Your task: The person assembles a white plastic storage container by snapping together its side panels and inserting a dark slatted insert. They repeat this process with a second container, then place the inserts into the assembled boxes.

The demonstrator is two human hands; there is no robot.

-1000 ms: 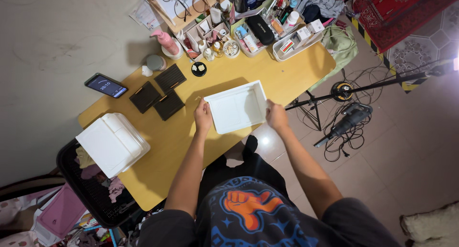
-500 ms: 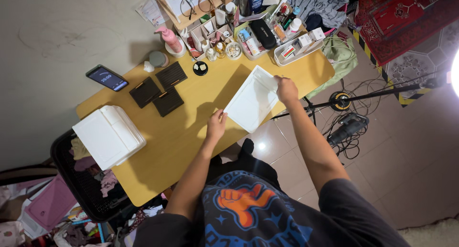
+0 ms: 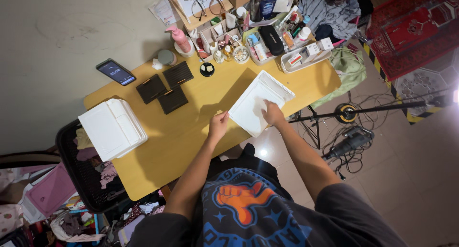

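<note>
White tray (image 3: 256,103) lay tilted on yellow bench (image 3: 191,132), long axis diagonal; left hand (image 3: 218,125) pinched its near-left edge, right hand (image 3: 272,114) pressed flat inside.

Count on the yellow counter (image 3: 191,132) — by kind

Three dark square boxes (image 3: 164,87); one white tray (image 3: 253,106) under two hands — left (image 3: 218,126), right (image 3: 272,114); one stack of white containers (image 3: 111,128); one phone (image 3: 115,71); one pink pump bottle (image 3: 180,38).
</note>
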